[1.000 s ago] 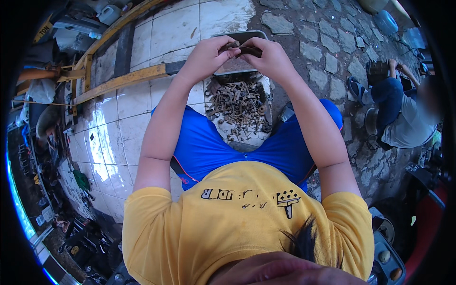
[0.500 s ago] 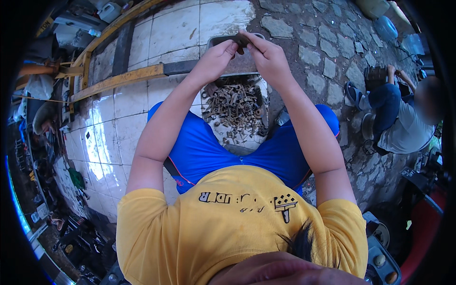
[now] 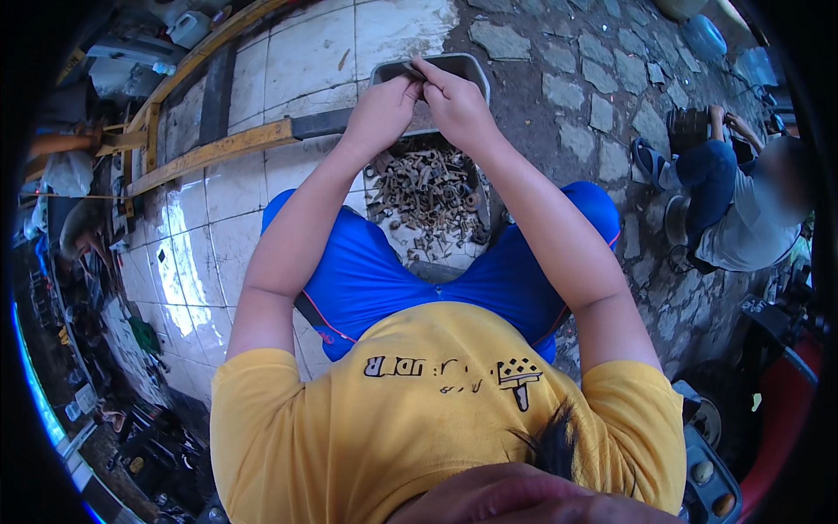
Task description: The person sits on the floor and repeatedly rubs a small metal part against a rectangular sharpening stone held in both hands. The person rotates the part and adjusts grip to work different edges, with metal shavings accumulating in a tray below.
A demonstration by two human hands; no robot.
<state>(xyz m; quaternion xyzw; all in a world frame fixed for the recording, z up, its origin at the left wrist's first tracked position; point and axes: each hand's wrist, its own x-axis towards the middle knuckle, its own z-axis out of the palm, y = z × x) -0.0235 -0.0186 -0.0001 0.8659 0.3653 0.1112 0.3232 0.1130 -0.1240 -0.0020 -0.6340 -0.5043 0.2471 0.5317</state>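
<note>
My left hand [image 3: 381, 110] and my right hand [image 3: 456, 106] meet over a grey plastic basin [image 3: 482, 80] at the far side of my knees. Pinched between the fingers of both is a small dark part [image 3: 415, 73], flat-looking; its exact kind is too small to make out. The hands cover much of the basin's inside. Nearer to me, between my legs, lies a heap of bolts, nuts and other small metal parts [image 3: 426, 190] on the tiled floor.
A yellow metal frame [image 3: 209, 157] crosses the white tiles on the left, its dark end reaching toward the basin. Stone paving [image 3: 602, 113] lies to the right. Another person [image 3: 742, 218] sits there, hands at a dark box-like object. Clutter lines the far left.
Both hands have shifted slightly left and drawn closer together, the small dark part still held between them. More of the basin's right rim shows.
</note>
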